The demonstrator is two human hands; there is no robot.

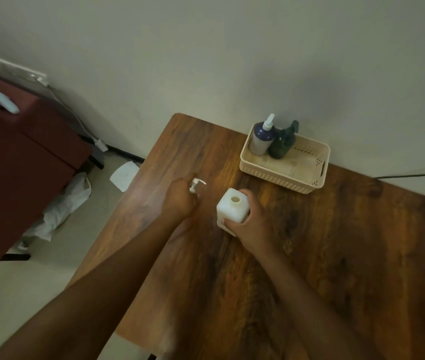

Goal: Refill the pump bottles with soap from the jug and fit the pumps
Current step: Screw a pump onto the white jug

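Blur softens the left hand [179, 197], which is curled over a white pump [195, 185] near the tabletop's left edge; the fingers close on the pump's lower part, hiding its stem, and only the head and spout show past the knuckles. Whether the pump rests on the table [349, 255] or is lifted off it cannot be told. Just right of it, the right hand [247, 222] wraps a square white bottle [233, 207] from the near side, fingers clamped on its walls, covering its base and lower half. The bottle stands upright with its round neck open, no pump fitted; the inside of the neck looks dim and any fill level is not readable. At the tabletop's far edge, against the wall, sits one cream perforated basket [284, 175]. In its far left corner stand two bottles, touching: a dark blue one [262, 139] with a white pump, and a dark green one [281, 144] with a dark top whose form is hard to make out. The rest of the basket floor is bare. No jug can be picked out. Both forearms run off the bottom of the view, and the table's near and right edges are cut off
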